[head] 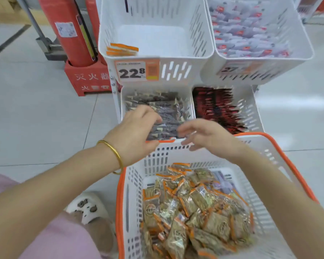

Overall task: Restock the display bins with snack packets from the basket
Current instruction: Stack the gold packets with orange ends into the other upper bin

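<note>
With your right hand (208, 136) open and empty and your left hand (137, 128) too blurred to judge, the snack packets (195, 204) in the basket (120, 202) looked light, crinkly and slippery, best scooped by the handful.

- white, orange-rimmed basket (121, 202) sat low at front, heaped with orange-edged brown snack packets (195, 206).
- upper-left white display bin (200, 34) held a few matching packets (122, 49) in its front-left corner.

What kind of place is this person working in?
Most likely a shop's snack aisle: stacked white slotted plastic display bins hold wrapped packets, a price tag reading 22.8 hangs on one, and an orange-rimmed white plastic basket of orange-edged snack packets sits in front.
</note>
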A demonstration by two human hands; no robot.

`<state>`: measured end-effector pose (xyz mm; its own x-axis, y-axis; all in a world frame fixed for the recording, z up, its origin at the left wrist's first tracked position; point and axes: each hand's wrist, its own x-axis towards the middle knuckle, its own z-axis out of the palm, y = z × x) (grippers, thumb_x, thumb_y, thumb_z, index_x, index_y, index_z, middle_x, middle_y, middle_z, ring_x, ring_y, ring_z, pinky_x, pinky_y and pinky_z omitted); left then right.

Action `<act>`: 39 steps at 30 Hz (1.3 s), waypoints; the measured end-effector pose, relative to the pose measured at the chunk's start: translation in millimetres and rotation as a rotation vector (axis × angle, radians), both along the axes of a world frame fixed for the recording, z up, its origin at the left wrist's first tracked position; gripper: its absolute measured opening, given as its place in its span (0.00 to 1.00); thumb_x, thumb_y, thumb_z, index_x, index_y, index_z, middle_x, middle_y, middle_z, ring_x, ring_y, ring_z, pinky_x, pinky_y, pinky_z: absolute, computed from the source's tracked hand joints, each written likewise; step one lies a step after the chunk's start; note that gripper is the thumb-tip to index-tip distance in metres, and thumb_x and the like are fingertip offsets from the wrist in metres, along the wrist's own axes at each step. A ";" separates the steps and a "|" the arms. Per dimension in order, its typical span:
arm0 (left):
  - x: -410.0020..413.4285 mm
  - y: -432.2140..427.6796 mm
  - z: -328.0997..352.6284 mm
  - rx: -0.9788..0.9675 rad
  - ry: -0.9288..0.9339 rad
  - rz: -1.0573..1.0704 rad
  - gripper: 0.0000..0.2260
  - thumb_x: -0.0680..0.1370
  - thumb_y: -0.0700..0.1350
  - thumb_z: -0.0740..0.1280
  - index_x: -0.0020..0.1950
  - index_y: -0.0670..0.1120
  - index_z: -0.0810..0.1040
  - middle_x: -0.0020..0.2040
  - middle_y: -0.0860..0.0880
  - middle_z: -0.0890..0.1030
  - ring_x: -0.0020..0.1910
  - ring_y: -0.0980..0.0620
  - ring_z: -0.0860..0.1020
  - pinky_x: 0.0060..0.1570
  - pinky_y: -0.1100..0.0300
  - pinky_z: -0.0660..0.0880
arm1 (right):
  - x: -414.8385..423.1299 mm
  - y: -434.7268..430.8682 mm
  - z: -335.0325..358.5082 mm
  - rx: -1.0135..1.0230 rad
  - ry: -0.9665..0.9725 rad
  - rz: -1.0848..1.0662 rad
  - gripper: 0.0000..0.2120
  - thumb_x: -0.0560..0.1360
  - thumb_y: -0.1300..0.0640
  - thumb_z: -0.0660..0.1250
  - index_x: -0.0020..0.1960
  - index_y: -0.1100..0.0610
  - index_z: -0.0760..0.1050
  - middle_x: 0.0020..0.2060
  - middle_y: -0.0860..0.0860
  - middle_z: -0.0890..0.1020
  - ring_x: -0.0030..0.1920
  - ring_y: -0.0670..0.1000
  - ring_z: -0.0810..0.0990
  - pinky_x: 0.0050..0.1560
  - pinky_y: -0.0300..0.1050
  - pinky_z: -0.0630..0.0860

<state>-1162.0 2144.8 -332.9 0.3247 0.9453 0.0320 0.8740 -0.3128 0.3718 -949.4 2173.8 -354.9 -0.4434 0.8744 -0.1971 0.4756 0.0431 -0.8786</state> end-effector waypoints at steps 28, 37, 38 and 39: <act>40.6 -17.1 -54.0 -0.454 0.221 -0.151 0.22 0.79 0.52 0.62 0.72 0.52 0.63 0.72 0.52 0.59 0.67 0.52 0.66 0.64 0.60 0.64 | 18.7 -50.8 -237.2 0.014 -0.763 0.101 0.20 0.72 0.47 0.70 0.61 0.50 0.72 0.62 0.50 0.75 0.68 0.54 0.68 0.67 0.55 0.64; 45.3 -11.3 -60.1 -0.495 0.196 -0.093 0.27 0.78 0.53 0.63 0.74 0.48 0.58 0.71 0.48 0.62 0.64 0.50 0.69 0.63 0.57 0.68 | 20.7 -34.0 -143.8 -0.105 -0.050 -0.227 0.12 0.68 0.57 0.76 0.45 0.54 0.73 0.36 0.49 0.76 0.34 0.49 0.74 0.35 0.47 0.73; 46.0 -11.7 -62.3 -0.507 0.153 -0.055 0.30 0.77 0.53 0.65 0.75 0.47 0.55 0.72 0.47 0.61 0.65 0.49 0.69 0.63 0.56 0.68 | 20.1 -31.6 -128.2 -0.138 0.061 -0.271 0.12 0.68 0.59 0.76 0.44 0.56 0.73 0.37 0.52 0.78 0.33 0.50 0.75 0.34 0.47 0.74; 47.1 -12.6 -64.0 -0.524 0.083 -0.012 0.34 0.76 0.53 0.66 0.76 0.47 0.52 0.73 0.46 0.61 0.66 0.48 0.69 0.63 0.55 0.69 | 18.7 -30.2 -114.2 -0.152 0.142 -0.315 0.11 0.68 0.60 0.76 0.44 0.57 0.74 0.37 0.53 0.79 0.32 0.50 0.76 0.32 0.46 0.75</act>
